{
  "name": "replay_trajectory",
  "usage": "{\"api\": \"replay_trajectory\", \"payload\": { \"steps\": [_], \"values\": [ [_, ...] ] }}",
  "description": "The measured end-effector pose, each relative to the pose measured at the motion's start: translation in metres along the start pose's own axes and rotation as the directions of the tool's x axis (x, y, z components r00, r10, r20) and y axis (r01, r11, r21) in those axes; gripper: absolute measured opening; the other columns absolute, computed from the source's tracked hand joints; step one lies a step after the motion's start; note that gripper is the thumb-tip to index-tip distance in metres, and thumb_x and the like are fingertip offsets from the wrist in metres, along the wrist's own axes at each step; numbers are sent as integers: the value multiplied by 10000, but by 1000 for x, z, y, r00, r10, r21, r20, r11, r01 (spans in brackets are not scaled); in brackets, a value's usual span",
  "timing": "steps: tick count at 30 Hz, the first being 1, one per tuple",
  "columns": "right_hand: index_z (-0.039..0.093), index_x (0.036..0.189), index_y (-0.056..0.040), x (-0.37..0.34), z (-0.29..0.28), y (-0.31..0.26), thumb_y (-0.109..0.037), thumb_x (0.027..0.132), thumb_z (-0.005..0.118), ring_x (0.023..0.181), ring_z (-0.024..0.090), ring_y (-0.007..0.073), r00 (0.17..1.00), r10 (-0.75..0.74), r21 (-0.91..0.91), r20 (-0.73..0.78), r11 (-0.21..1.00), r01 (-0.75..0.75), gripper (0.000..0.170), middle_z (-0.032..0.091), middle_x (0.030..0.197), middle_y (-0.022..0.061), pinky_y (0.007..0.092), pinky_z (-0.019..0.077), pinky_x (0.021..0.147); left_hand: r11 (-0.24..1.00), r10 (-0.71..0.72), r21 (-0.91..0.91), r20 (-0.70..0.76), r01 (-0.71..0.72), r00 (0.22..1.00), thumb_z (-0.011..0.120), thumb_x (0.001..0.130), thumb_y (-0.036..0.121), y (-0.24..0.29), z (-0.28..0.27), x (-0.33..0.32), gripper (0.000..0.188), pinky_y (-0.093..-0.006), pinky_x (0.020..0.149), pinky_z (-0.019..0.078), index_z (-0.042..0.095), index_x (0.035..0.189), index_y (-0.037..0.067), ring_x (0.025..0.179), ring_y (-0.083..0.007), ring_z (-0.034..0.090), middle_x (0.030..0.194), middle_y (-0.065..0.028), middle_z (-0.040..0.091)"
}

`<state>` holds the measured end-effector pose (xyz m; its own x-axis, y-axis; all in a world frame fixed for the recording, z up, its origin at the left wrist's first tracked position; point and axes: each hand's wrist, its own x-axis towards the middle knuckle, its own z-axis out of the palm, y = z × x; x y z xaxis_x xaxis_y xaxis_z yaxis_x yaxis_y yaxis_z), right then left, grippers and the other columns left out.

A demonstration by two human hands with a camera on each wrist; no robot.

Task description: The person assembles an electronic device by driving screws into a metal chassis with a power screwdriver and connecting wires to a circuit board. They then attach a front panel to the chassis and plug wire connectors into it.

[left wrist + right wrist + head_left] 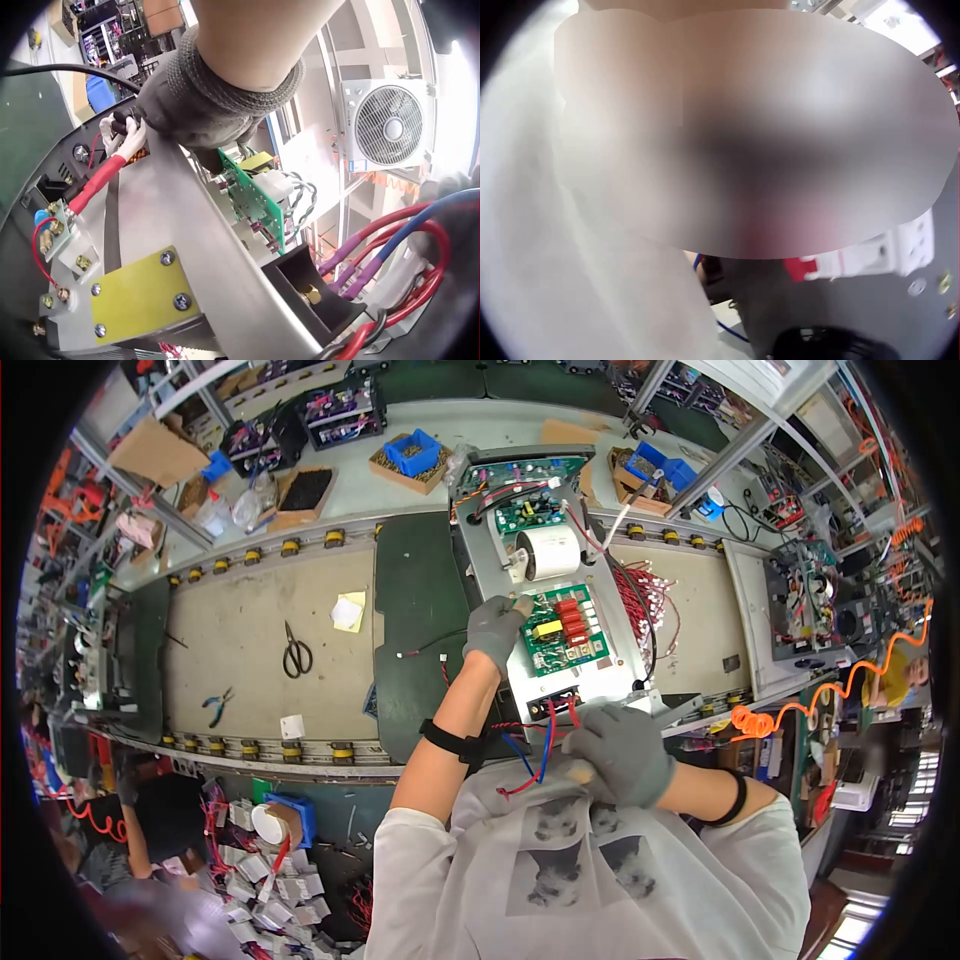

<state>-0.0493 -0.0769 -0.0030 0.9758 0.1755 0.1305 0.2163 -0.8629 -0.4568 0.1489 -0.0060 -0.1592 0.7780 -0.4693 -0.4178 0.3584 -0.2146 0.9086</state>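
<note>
A metal chassis (625, 645) stands tilted in front of me, carrying a green circuit board (545, 660) with red and yellow parts and a large white cylinder (553, 552). My gloved left hand (495, 628) grips the chassis's left edge beside the board. In the left wrist view, that hand (199, 105) wraps over the metal edge. My gloved right hand (625, 755) is curled at the chassis's near end, close to red and blue wires (547, 745); I cannot tell whether it holds one. Blurring covers much of the right wrist view.
Scissors (296, 652), pliers (217, 707) and a yellow-and-white piece (348, 612) lie on the bench at left. A bundle of red wires (645, 600) lies right of the chassis. Roller rails (290, 547) border the bench. An orange coiled hose (760, 722) hangs at right.
</note>
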Motion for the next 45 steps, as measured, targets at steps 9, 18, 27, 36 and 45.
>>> {"api": "replay_trajectory", "payload": {
  "steps": [9,18,27,36,45],
  "values": [
    [585,643,-137,-15,19,20,-314,694,671,532,543,149,945,-175,-201,-276,972,121,204,560,663,-1,307,400,451,991,-88,-100,47,92,995,632,852,365,16,6,-19,341,-222,349,286,563,861,31,371,-69,386,493,-5,449],
    [608,644,-175,-82,-35,87,-311,599,669,532,550,157,972,-187,-125,-141,978,170,156,563,621,-29,320,397,442,963,-20,-268,-67,2,998,616,875,285,-11,86,-52,298,-232,307,289,530,950,10,357,-85,417,586,-32,501],
    [569,515,-112,-140,-98,158,-226,631,621,489,514,264,995,75,-5,-69,997,-76,171,497,503,82,374,364,458,954,-115,-262,125,145,985,585,888,336,-7,175,-64,423,-235,341,349,453,1095,-7,423,-104,490,683,-66,517],
    [491,505,-38,-185,-118,202,-220,707,598,419,416,282,945,296,109,-140,953,-283,292,430,468,117,359,301,434,875,415,330,-135,-354,900,518,902,236,-87,174,-41,348,-311,719,500,496,1192,45,876,-233,629,995,-118,632],
    [425,497,-19,-187,-118,195,-169,700,593,454,409,295,933,222,61,-283,975,-214,304,402,492,128,380,271,447,929,-205,370,551,-16,809,412,943,382,-68,159,-64,357,-278,652,430,612,969,87,715,-149,521,738,-42,576]
  ]
}}
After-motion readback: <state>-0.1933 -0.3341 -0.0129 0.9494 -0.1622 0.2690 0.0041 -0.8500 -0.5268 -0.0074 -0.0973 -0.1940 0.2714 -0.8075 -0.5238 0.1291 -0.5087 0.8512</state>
